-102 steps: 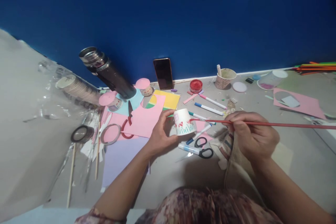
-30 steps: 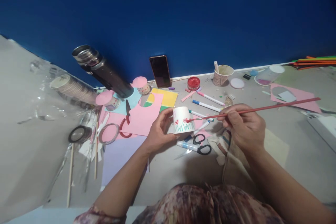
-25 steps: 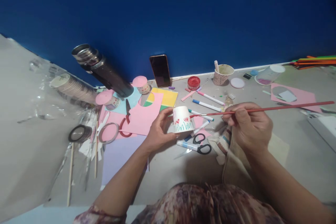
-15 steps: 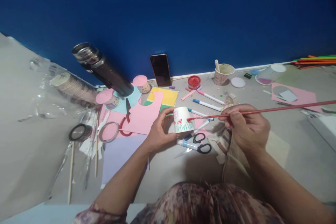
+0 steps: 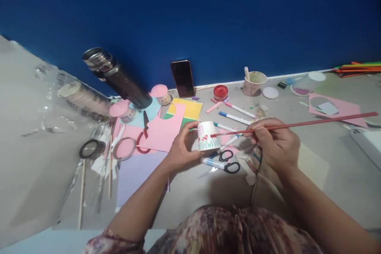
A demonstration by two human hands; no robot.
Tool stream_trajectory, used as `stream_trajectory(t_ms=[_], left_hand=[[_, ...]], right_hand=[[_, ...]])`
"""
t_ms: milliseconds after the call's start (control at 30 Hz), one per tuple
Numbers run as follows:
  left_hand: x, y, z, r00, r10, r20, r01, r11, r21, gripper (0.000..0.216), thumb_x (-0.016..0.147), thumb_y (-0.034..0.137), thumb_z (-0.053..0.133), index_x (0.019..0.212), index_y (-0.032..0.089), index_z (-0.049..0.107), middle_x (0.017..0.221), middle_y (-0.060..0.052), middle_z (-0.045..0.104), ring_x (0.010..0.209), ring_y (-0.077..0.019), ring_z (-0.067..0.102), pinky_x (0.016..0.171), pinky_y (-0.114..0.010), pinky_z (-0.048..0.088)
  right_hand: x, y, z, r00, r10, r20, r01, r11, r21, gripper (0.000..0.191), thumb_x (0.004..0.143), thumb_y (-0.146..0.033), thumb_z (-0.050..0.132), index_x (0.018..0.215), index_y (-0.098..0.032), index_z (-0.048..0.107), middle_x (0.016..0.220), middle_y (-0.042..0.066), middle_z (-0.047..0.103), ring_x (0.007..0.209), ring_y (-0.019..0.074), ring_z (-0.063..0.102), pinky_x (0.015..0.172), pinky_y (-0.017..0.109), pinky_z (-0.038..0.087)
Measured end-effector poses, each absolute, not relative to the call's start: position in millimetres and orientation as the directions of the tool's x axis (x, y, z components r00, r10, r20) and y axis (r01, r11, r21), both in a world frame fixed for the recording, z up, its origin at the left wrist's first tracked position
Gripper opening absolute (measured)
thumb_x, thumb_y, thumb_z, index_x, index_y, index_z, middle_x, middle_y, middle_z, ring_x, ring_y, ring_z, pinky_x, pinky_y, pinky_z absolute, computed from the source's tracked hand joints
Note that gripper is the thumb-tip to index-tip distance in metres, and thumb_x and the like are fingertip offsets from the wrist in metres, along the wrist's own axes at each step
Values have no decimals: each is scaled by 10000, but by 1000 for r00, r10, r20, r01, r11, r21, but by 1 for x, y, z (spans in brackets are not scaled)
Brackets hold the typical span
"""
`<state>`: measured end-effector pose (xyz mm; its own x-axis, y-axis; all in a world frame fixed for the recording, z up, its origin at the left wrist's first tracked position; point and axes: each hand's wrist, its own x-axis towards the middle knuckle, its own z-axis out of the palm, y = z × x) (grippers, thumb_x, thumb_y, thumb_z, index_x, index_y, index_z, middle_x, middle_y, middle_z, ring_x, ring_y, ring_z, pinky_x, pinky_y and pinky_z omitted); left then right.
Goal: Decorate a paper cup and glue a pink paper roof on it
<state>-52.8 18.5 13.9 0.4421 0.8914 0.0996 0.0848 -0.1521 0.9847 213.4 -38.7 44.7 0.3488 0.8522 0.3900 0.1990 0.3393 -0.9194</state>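
My left hand [image 5: 183, 147] is closed around the left side of a white paper cup [image 5: 210, 129], held upside down above the table. Green grass strokes, red dabs and a pink outlined shape decorate the cup's side. In my right hand [image 5: 274, 143] a long red paintbrush [image 5: 312, 122] is pinched near its front part, its handle reaching out to the right. The brush's red tip touches the cup's side, or lies just in front of it. Below the cup are a glue stick [image 5: 212, 163] and black-handled scissors [image 5: 231, 162].
An open jar of red paint [image 5: 220, 93] stands near the wall, with several markers [image 5: 235, 118] before it. A phone [image 5: 182, 78] leans on the blue wall. Leftward are a tall black flask [image 5: 122, 79], stacked paper cups [image 5: 85, 97], tape rolls [image 5: 124, 149] and pink paper [image 5: 162, 131].
My right hand has shifted slightly left with the paintbrush, and the brush tip has moved a little left across the cup. My left hand keeps its hold on the cup.
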Motion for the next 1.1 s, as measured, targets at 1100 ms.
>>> stream_trajectory(t_ms=[1100], left_hand=[[-54,20,10,468,880,-80,-247,217,945,947,620,376,980,1445,320,519,1432,-115,639,1287,-369,651,1044,-509,541]], right_hand=[[223,-23,37,490,824,282,-76,363,-929,222,978,-435,724,977,-213,731,776,30,781,530,115,586,481,232,457]])
